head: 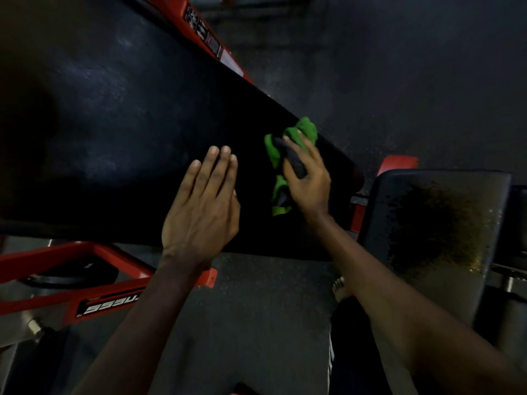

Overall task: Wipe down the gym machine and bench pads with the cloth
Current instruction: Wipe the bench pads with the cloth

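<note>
Resting on the long black bench pad [128, 124], the left hand [199, 206] was laid flat, with its fingers straight and close together. The right hand [306, 181] was placed nearer the pad's narrow end, and its fingers were curled around the cloth [306, 129]. The cloth was seen crumpled in a bunch, bright green with a dark grey fold, and was held against the pad's surface near its far edge. A red frame [57, 266] was seen under the pad's near edge.

Dim; deep shadows left; wide-angle edge distortion
</note>
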Motion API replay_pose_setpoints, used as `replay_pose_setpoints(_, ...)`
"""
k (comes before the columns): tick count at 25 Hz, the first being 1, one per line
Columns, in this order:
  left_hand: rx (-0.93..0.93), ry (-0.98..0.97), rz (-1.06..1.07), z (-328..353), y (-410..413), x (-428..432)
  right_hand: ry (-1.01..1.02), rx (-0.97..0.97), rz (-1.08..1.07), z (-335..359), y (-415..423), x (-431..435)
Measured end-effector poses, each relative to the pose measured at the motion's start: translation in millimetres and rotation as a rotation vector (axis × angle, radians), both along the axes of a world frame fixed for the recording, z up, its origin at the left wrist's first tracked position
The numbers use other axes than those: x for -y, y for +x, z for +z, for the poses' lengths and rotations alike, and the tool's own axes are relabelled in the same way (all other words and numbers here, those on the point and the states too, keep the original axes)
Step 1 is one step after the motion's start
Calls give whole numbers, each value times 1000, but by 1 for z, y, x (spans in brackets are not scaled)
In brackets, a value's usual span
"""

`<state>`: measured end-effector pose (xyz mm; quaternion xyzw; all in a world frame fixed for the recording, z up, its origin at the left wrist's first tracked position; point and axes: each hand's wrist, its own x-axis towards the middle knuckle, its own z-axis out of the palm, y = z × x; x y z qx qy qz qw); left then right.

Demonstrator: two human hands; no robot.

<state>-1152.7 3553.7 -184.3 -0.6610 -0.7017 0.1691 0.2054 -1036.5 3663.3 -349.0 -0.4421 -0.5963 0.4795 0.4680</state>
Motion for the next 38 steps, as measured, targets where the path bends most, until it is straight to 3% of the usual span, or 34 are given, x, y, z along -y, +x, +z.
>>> replay_pose_setpoints(4,-42,-81,41,-2,0,-1,-219,78,-131,-14,4,-15)
replay_pose_setpoints(9,-86,-107,55,-5,-1,-1,-35,82,-27,32,-18,-47)
replay_pose_setpoints(11,-87,-105,57,-4,-2,-1,-10,128,16,15,-9,-42)
replay_pose_setpoints(14,-79,-106,63,-6,0,-1,-164,111,-53,-42,23,-23)
replay_pose_setpoints(18,10,-33,102,-11,7,-7,-370,132,-156,-74,37,-12)
replay_pose_setpoints(22,129,-40,18,-31,23,-26,-358,102,-211,-41,19,-17)
replay_pose_setpoints(27,63,-177,-10,-57,25,-40,-157,26,-39,-24,15,55)
replay_pose_setpoints(34,-15,-206,-29,-67,26,-37,-587,123,-199,-117,65,109)
replay_pose_setpoints(38,-13,-191,-12,-68,27,-37,-446,70,-220,-89,46,109)
